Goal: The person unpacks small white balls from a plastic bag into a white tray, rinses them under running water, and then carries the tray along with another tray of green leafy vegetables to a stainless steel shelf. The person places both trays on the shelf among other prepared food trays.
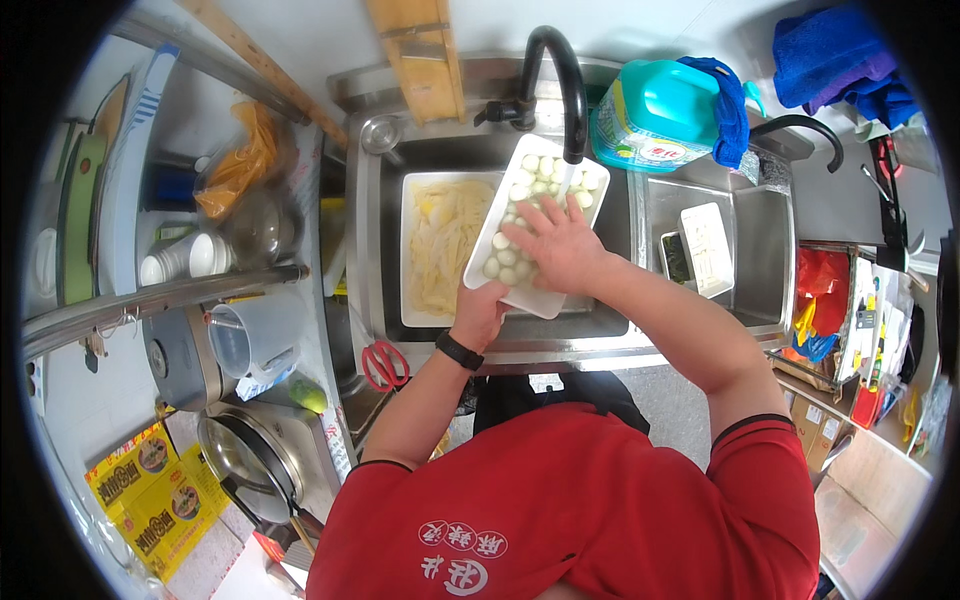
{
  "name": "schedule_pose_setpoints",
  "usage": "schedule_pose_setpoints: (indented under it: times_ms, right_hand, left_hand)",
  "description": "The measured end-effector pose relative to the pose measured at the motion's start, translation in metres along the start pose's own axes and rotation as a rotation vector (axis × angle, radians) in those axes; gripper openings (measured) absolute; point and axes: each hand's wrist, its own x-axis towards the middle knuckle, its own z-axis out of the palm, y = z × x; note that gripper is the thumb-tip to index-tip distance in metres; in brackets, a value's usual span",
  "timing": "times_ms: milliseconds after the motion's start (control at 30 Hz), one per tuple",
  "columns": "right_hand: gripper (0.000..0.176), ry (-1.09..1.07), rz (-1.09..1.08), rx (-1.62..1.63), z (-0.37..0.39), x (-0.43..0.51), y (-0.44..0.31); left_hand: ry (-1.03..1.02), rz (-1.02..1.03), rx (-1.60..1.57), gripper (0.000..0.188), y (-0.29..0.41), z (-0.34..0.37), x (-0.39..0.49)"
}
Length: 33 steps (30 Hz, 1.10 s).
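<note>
Over the left sink basin, a white plastic tray (556, 304) is held tilted under the black faucet (576, 97), which is pouring a stream of water into it. Small pale round balls (531, 163), resembling peeled quail eggs, fill the tray. My left hand (480, 313) grips its near-left corner, thumb on the rim. Spread fingers of my right hand (559, 244) rest on the balls. A second white tray (406, 247) sits in the basin to the left, holding pale yellow strips (442, 255); the held tray overlaps its right side.
Beside the faucet stands a turquoise detergent jug (664, 105) with a blue cloth (727, 112) on it. The right basin (761, 262) holds a white container (706, 247). Red-handled scissors (385, 366) lie at the sink's near-left edge. A wooden piece (424, 75) leans behind; shelving (225, 289) borders the left.
</note>
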Motion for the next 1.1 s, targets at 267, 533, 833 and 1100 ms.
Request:
schedule_pose_setpoints:
  times_ms: [267,533,833,1100]
  right_hand:
    - [0.113,-0.033,0.411,0.123,-0.015,0.031,0.022]
    - [0.068,-0.036,0.233,0.348,0.004,0.033,0.043]
    - [0.063,0.074,-0.04,0.153,0.016,0.018,0.02]
    - [0.064,-0.029,0.048,0.223,0.0,-0.017,0.025]
  left_hand:
    - [-0.011,0.014,0.001,0.067,-0.002,0.004,0.005]
    - [0.054,-0.011,0.058,0.069,-0.008,0.013,-0.01]
    - [0.015,-0.061,0.023,0.074,-0.006,0.029,-0.011]
    - [-0.005,-0.002,0.029,0.076,-0.004,0.026,-0.013]
